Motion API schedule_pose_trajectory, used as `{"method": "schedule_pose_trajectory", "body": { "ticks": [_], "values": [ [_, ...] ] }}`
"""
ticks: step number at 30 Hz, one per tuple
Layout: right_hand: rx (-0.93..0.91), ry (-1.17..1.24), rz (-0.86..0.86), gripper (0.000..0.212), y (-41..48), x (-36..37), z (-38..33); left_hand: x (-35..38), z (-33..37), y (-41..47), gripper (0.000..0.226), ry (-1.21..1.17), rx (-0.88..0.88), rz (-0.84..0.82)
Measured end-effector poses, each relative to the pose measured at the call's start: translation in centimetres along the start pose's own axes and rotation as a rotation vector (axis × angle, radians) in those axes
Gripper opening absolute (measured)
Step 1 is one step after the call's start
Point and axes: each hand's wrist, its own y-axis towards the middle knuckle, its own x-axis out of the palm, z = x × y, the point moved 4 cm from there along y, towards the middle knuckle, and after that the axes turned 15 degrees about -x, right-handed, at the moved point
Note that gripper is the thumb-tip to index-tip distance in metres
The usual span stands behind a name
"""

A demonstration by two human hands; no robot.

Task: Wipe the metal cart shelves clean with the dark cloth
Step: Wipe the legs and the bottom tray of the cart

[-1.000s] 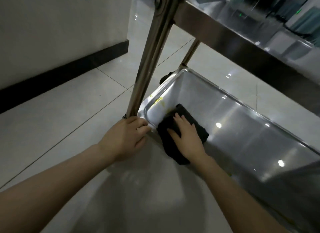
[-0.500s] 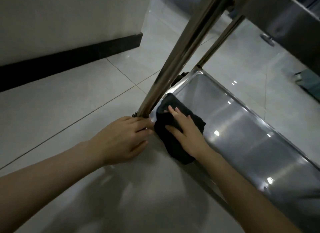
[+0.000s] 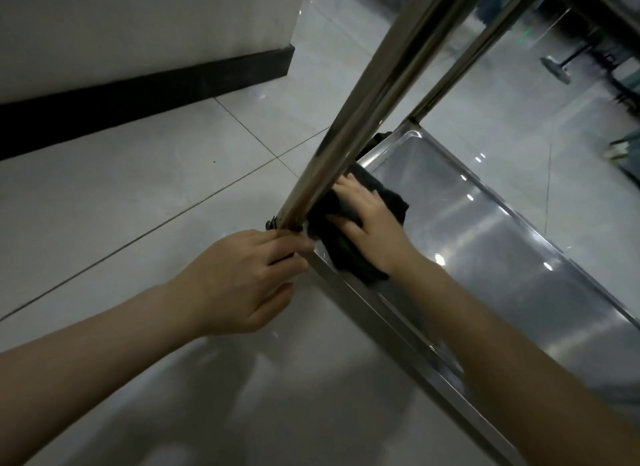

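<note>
Right hand [image 3: 372, 228], fingers straight and spread, pressing flat on the dark cloth [image 3: 349, 243] in the near corner of the metal cart's bottom shelf [image 3: 502, 257], beside the upright post [image 3: 363, 119]; left hand [image 3: 242, 278], fingers curled, gripping the shelf's corner rim at the post's foot.

The cloth [image 3: 346, 254] under the flat right hand [image 3: 372, 228] is dark, matt fabric, soft and creased. The shelf [image 3: 502, 250] beneath it is smooth metal with a dull sheen and bright glints. The post [image 3: 363, 119] rising just above the left hand [image 3: 242, 275], which grips the shelf corner, is polished, mirror-like metal. The floor [image 3: 138, 195] around it is glossy pale tile.
</note>
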Motion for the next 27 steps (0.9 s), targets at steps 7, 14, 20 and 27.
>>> {"method": "schedule_pose_trajectory", "body": {
  "ticks": [7, 14, 20, 27],
  "values": [
    [0.57, -0.091, 0.251, 0.043, 3.3, -3.5, 7.6, 0.4, 0.2, -0.1, 0.027, -0.057, -0.058, 0.023],
    [0.034, -0.016, -0.04, 0.048, -7.5, 0.0, -4.7, 0.6, 0.5, -0.1, 0.028, -0.082, -0.073, 0.075],
    [0.436, -0.091, 0.178, 0.047, -5.9, -4.0, 4.7, 1.0, 0.8, 0.3, 0.029, -0.04, -0.103, 0.091],
    [0.467, -0.166, 0.127, 0.047, -2.3, -2.7, 3.9, 2.1, 1.5, 0.7, 0.027, 0.035, -0.133, 0.157]
  ]
}}
